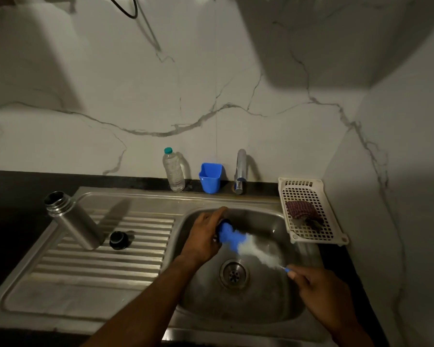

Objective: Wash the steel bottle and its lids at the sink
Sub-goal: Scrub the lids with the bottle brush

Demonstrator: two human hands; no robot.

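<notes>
The open steel bottle (73, 221) stands upright on the ribbed drainboard, left of the basin. A small black lid (119, 240) lies beside its base. Over the sink basin (273, 304) my left hand (204, 237) is closed around a dark lid that is mostly hidden in the fingers. My right hand (318, 288) grips the thin handle of a bottle brush (238, 240). The brush's blue and white bristles are blurred and press against the lid in my left hand.
A clear plastic water bottle (174, 171), a blue plastic cup (210, 177) and the steel tap (240, 169) stand along the back wall. A white perforated tray (308, 191) with a dark red scrubber (302, 211) sits right of the basin. The drain (234, 272) lies below the brush.
</notes>
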